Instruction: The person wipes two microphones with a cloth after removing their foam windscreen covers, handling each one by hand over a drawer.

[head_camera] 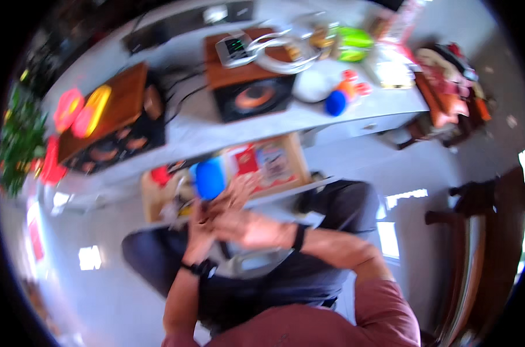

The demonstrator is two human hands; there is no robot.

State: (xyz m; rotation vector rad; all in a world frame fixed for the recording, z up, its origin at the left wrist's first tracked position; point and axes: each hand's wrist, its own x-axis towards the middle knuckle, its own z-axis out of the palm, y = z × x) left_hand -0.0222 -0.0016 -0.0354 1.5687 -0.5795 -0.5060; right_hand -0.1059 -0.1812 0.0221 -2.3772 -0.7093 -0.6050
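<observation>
My left hand (200, 234) and my right hand (241, 225) are close together above my lap, at the front edge of an open drawer (306, 162). Both are blurred and partly overlap. A round blue object (210, 178) shows right at the fingers of my left hand; blur hides whether the hand grips it. My right hand's fingers are spread towards the drawer, and nothing is plainly seen in them. In the drawer lie a red packet (246, 161), a printed card (274, 162) and a small red thing (161, 175).
On the grey tabletop (188, 126) stand two wooden speakers (249, 97) (110, 112), coiled white cable (284, 67), a phone-like device (235, 48) and a toy with a blue ball (335, 103). A plant (21, 139) is at far left. Wooden furniture (488, 251) stands at right.
</observation>
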